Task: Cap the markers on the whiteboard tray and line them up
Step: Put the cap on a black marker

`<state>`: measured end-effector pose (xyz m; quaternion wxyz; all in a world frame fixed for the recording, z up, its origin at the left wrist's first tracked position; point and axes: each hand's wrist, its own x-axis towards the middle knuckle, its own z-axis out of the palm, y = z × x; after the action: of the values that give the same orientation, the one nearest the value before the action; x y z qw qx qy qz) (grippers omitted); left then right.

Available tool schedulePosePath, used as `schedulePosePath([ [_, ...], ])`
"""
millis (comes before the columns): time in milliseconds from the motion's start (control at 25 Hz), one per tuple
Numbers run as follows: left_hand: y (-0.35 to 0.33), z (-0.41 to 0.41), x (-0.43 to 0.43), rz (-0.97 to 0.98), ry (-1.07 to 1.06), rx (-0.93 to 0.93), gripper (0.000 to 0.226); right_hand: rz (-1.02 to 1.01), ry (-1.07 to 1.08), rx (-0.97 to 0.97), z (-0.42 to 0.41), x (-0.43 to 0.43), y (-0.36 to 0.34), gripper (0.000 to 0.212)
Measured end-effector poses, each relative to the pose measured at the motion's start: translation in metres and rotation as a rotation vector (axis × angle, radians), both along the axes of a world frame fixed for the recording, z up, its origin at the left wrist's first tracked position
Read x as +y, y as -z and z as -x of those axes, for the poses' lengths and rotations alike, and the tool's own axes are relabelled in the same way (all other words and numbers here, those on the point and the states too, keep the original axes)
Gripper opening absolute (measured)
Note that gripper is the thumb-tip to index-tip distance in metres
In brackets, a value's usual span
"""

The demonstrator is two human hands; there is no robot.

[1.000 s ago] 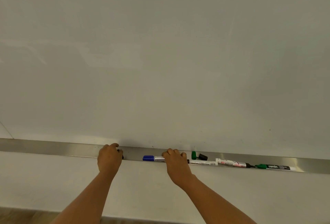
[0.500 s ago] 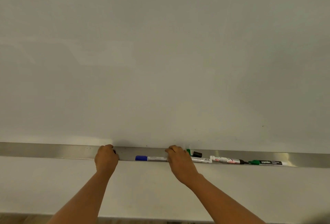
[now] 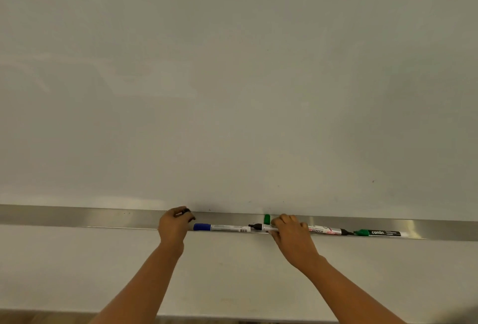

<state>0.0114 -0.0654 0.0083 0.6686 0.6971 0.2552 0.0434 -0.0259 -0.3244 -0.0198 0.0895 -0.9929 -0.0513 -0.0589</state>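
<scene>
A metal whiteboard tray (image 3: 77, 217) runs across the view. My left hand (image 3: 172, 226) is closed around a small black cap (image 3: 185, 211) just above the tray. A blue-capped marker (image 3: 222, 227) lies to its right. My right hand (image 3: 291, 235) grips a white marker (image 3: 266, 227) whose bare black tip (image 3: 254, 226) points left. A loose green cap (image 3: 266, 218) stands behind it. Further right lie a marker with red print (image 3: 327, 230), its black tip bare, and a green "camlin" marker (image 3: 380, 233), uncapped with its green tip pointing left.
The whiteboard (image 3: 232, 91) fills the upper view, wiped and blank. Bare tray stretches to the left of my left hand and to the right of the green marker. A pale wall (image 3: 232, 272) lies below the tray.
My right hand slid right along the tray, uncovering the white marker's black tip and hiding the loose black cap beside the green one. My left hand rose slightly with its black cap.
</scene>
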Motion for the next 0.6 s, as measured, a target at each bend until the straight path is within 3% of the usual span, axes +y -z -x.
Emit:
schedulePosePath([
  [80, -0.004, 0.010, -0.012, 0.217, -0.013, 0.010, 0.022, 0.006, 0.000, 0.021, 0.000, 0.000, 0.000, 0.029],
  [200, -0.007, 0.021, -0.025, 0.367, -0.018, 0.010, 0.019, 0.030, 0.004, 0.058, -0.003, 0.000, -0.001, 0.029],
  [600, -0.013, 0.037, -0.043, 0.455, 0.012, 0.044, 0.020, 0.122, -0.021, 0.186, -0.016, -0.001, -0.014, 0.029],
])
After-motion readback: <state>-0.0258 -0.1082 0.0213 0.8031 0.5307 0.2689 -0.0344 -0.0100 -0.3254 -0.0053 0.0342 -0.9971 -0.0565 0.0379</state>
